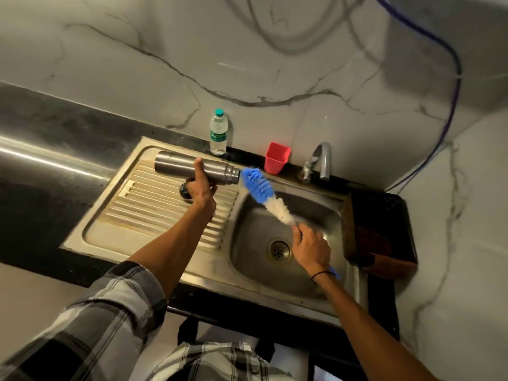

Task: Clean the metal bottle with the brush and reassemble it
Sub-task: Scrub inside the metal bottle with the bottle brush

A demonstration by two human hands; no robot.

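Head view: your left hand (200, 185) grips the grey metal bottle (192, 169) sideways; your right hand (312, 247) clasps the blue-and-white bristled bottle brush (261, 188), tip beside its mouth.

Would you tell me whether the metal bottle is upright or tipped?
Tipped: the metal bottle lies sideways in the left hand, its uncapped mouth facing the brush.

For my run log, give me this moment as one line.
left hand: holds metal bottle sideways, cap off | right hand: holds brush | brush tip at bottle mouth, outside
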